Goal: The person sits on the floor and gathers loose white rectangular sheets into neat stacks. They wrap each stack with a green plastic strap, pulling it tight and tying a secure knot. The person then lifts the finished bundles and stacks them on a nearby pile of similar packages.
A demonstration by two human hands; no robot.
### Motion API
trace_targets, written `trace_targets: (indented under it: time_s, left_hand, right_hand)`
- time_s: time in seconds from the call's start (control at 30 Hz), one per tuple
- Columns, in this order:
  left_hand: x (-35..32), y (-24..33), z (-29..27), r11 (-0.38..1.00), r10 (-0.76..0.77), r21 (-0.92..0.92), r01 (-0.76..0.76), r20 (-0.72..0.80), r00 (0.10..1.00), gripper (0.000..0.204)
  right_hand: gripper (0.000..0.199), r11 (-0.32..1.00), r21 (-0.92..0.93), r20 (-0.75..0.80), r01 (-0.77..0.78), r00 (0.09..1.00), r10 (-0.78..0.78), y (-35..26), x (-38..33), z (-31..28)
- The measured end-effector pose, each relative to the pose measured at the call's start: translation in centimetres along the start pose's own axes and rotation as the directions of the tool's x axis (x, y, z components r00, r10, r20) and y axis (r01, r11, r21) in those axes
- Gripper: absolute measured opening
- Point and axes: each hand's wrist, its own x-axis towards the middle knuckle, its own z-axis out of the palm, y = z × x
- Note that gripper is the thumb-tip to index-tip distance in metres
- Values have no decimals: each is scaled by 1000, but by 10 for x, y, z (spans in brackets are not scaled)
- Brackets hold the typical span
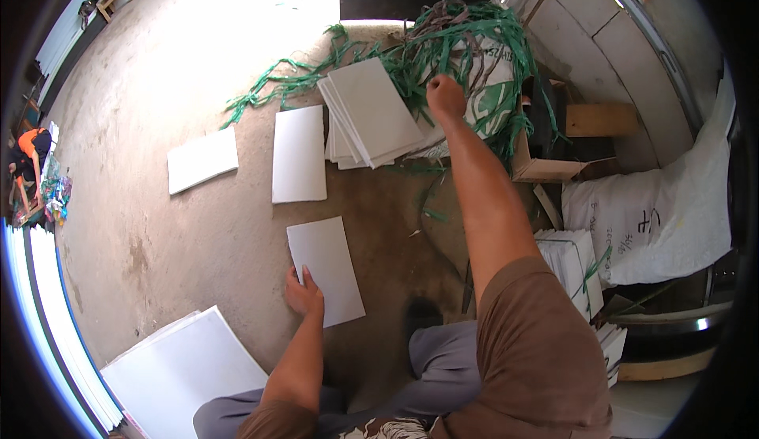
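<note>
Left to right: a loose white board (203, 160) lies up and left of my left hand (304, 293). That hand's pinching the white panel (330, 271) at its left edge, thumb on top, probably for control. Beyond it, the stacked panels (375, 111) sit fanned, maybe for easy grabbing. My right hand (446, 96)'s fisted by the green strips (515, 34); can't tell if it's gripping any.

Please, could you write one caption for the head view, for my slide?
Left hand at the edge of a white sheet, right hand curled before green strips.
</note>
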Motion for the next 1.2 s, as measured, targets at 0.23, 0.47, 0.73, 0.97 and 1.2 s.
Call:
trace_targets:
  time_s: [0.23,0.47,0.73,0.97,1.2]
  left_hand:
    - [9,13,16,873,-106,-482,70,-48,993,44]
    - [101,89,10,771,-79,-636,27,-53,995,52]
    - [169,81,43,967,5,-253,-15,-39,999,66]
    - [145,129,17,996,-71,-59,64,-129,989,61]
    - [140,153,15,945,45,-317,-83,-123,991,51]
  right_hand:
    - [22,879,463,-422,-113,844,331,4,59,-19]
    - [24,938,340,-670,-64,683,290,65,99,-37]
    - [21,925,378,-392,35,911,126,99,65,-36]
    - [23,930,366,-497,-19,841,212,84,47,-12]
    - [23,884,429,-388,-187,846,367,79,61,-38]
